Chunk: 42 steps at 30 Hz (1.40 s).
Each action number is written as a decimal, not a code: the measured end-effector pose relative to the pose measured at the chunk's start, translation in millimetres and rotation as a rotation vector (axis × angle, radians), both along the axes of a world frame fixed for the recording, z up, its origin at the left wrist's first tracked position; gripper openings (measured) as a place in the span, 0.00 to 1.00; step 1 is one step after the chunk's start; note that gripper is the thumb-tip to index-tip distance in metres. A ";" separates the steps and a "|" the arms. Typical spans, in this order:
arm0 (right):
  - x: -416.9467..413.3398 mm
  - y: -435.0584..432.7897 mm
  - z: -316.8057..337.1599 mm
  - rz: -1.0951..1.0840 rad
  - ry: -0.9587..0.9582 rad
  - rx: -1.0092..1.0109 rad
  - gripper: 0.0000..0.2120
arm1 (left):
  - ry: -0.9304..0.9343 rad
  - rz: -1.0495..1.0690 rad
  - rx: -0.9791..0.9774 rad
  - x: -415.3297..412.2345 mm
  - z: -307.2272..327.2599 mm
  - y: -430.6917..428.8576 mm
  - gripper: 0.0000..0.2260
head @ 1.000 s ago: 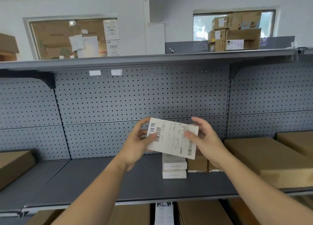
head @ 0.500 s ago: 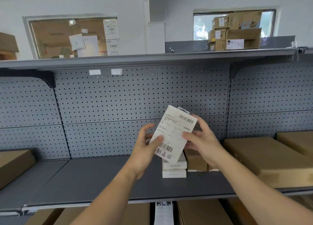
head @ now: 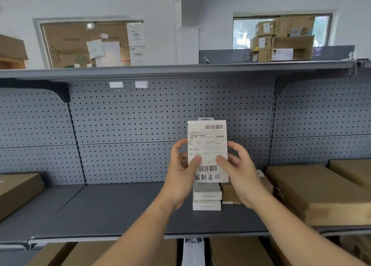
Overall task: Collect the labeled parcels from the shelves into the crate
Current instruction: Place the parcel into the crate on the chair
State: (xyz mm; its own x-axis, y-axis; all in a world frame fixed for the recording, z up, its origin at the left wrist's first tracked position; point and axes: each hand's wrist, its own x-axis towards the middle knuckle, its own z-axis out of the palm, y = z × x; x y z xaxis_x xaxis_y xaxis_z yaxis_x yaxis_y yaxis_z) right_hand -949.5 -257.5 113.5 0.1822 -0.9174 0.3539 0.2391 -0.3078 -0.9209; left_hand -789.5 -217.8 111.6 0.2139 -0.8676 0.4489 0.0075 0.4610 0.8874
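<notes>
A small white parcel (head: 207, 145) with a shipping label, barcodes and handwritten characters stands upright in front of me, above the grey shelf (head: 124, 209). My left hand (head: 180, 173) grips its left edge, thumb on the label face. My right hand (head: 239, 173) grips its right edge, thumb also on the label. Directly below it, two white boxes (head: 206, 198) are stacked on the shelf. No crate is in view.
Flat brown cartons (head: 321, 193) lie on the shelf to the right, one brown carton (head: 18, 191) at the left. A small brown box (head: 230, 193) sits behind my right hand. Grey pegboard (head: 140, 125) backs the shelf. More cartons (head: 281, 41) stand on the top shelf.
Both hands turned the white parcel from lying sideways to fully upright, label facing me, and lifted it slightly higher above the stacked white boxes.
</notes>
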 end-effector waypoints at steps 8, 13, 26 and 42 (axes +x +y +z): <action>-0.9 0.0 -2.6 -0.025 -0.033 0.001 0.22 | -0.012 -0.012 0.009 -2.7 1.7 0.2 0.20; -2.2 -2.2 -5.1 -0.020 -0.077 0.009 0.21 | -0.036 -0.030 0.058 6.2 3.4 3.4 0.16; 134.2 34.1 -29.4 0.578 -0.038 0.062 0.21 | -0.833 0.948 0.585 159.1 -10.4 155.5 0.19; 389.9 270.4 -53.8 1.326 0.001 0.110 0.20 | -0.668 1.608 1.067 292.1 -35.4 486.6 0.22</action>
State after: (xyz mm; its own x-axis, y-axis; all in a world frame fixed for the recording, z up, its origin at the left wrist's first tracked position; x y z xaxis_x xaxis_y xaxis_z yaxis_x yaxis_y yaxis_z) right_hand -559.6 12.8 59.8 0.9547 -0.0703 0.2890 0.2974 0.2318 -0.9262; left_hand -497.4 268.9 76.2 0.9497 -0.0212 0.3123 -0.1661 -0.8799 0.4452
